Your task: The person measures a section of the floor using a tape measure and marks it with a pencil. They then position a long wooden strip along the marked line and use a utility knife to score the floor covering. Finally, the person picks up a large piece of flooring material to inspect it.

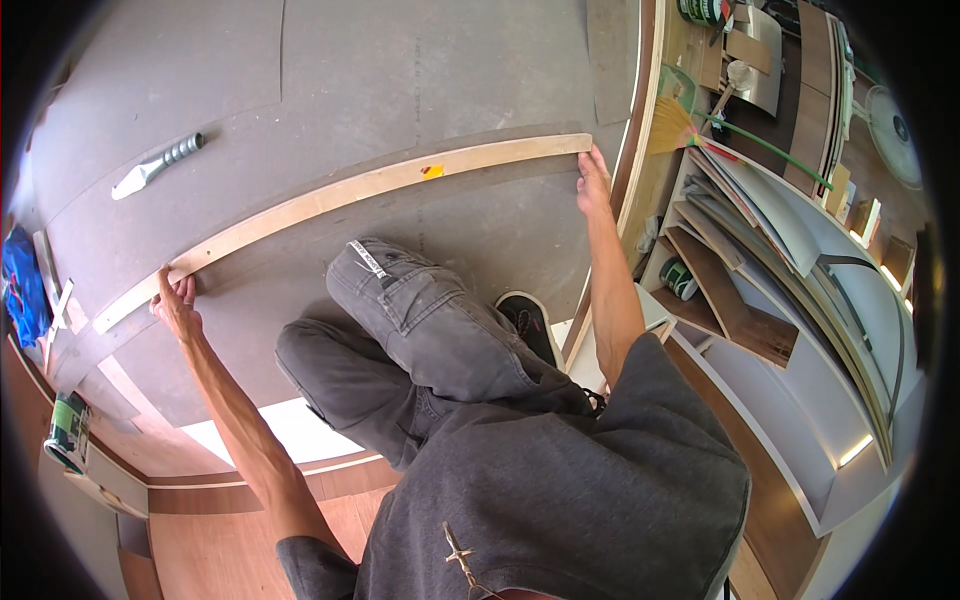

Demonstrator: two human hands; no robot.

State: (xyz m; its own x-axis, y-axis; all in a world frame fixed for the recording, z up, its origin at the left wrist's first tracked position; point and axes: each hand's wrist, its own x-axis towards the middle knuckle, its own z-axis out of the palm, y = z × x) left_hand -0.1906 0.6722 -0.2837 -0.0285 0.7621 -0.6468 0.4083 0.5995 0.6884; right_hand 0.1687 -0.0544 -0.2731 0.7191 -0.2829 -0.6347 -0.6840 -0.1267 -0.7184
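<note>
A long, pale wooden strip (pixel 350 190) lies across a large grey sheet surface (pixel 190 70), with a small yellow patch (pixel 432 171) on it. My left hand (pixel 178 303) grips the strip near its left end, thumb over the top and fingers curled at the lower edge. At the far right end, my right hand (pixel 595 185) holds it with the fingers at the lower edge and tip. Above the strip on the left lies a tool (pixel 160 164) with a flat pale blade and ribbed grey handle. My bent knees in grey trousers rest below the strip.
At the left edge are a blue bundle (pixel 25 285) and a green-labelled can (pixel 68 430). On the right, a shelf unit (pixel 820 470) holds stacked boards and another can (pixel 678 278), with a straw broom (pixel 670 125), a fan (pixel 893 135) and assorted offcuts around it.
</note>
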